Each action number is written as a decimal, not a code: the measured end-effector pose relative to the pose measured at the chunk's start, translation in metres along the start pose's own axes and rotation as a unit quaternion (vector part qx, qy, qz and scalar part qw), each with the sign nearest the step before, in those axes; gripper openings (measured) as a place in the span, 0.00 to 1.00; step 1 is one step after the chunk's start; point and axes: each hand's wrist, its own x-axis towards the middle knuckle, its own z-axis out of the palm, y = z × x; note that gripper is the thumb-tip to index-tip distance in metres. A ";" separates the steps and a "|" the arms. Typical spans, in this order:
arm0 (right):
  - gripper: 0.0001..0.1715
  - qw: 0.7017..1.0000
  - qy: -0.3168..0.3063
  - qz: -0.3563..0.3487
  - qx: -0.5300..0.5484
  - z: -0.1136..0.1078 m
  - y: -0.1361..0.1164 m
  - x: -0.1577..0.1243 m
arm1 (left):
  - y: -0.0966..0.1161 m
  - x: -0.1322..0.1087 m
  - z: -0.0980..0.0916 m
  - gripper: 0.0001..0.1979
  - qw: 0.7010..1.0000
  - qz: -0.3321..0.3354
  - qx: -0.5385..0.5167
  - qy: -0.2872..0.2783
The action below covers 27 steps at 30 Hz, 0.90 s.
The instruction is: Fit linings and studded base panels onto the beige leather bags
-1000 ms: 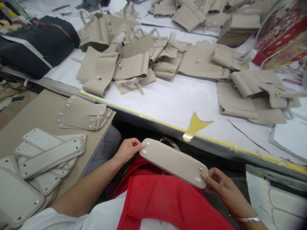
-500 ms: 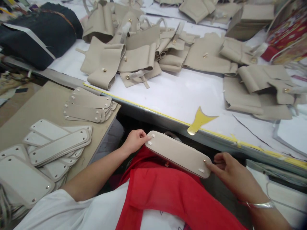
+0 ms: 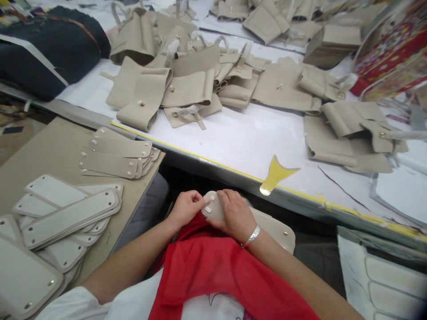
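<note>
A long beige leather panel with rounded ends (image 3: 274, 226) lies across my lap. White bits (image 3: 208, 209) sit on its left end, and a small metal stud shows at its right end. My left hand (image 3: 189, 207) is closed in a pinch at the panel's left tip, thumb and forefinger at the edge. Over the panel near that same end, my right hand (image 3: 235, 214) is wrapped with fingers on top and thumb at the near edge. It covers much of the panel's middle.
Left, a board (image 3: 50, 138) carries studded white-faced panels (image 3: 71, 218) and a pile of beige strips (image 3: 116, 153). Across the white table (image 3: 233, 133) lie beige bag pieces (image 3: 190, 86), a yellow shape (image 3: 276, 174) at the edge, and a black bundle (image 3: 50, 49).
My right hand has moved left from the panel's right end to its left end. The white bit at the right end no longer shows. My left hand stays at the left tip.
</note>
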 end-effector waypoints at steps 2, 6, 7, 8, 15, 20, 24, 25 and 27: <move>0.40 1.000 -0.006 -0.001 0.008 0.000 0.003 -0.001 | 0.000 0.000 0.000 0.18 1.000 -0.008 -0.008 -0.003; 0.39 1.000 -0.022 0.001 0.011 0.001 0.004 0.003 | 0.000 0.001 0.000 0.18 1.000 -0.009 -0.002 -0.006; 0.38 1.000 -0.026 0.001 0.008 0.002 0.003 0.004 | 0.001 0.001 0.000 0.18 1.000 -0.007 0.000 -0.005; 0.37 1.000 -0.027 0.001 0.005 0.002 0.003 0.005 | 0.001 0.001 0.000 0.18 1.000 -0.005 0.002 -0.004; 0.36 1.000 -0.016 -0.015 -0.003 0.005 0.004 0.006 | 0.000 -0.002 0.001 0.17 1.000 0.007 -0.015 0.014; 0.41 0.999 -0.024 -0.030 0.001 0.007 0.007 0.006 | 0.000 -0.003 0.003 0.16 0.998 -0.002 -0.060 0.013; 0.51 0.997 -0.057 -0.049 0.000 0.002 0.016 -0.002 | 0.008 -0.004 -0.001 0.15 0.997 -0.005 -0.073 0.000; 0.53 0.997 -0.064 -0.046 -0.005 0.000 0.019 -0.007 | 0.009 -0.003 -0.002 0.15 0.998 -0.005 -0.058 -0.003; 0.54 0.997 -0.075 -0.024 -0.015 -0.006 0.027 -0.018 | 0.010 -0.002 -0.005 0.15 1.000 -0.010 -0.021 -0.011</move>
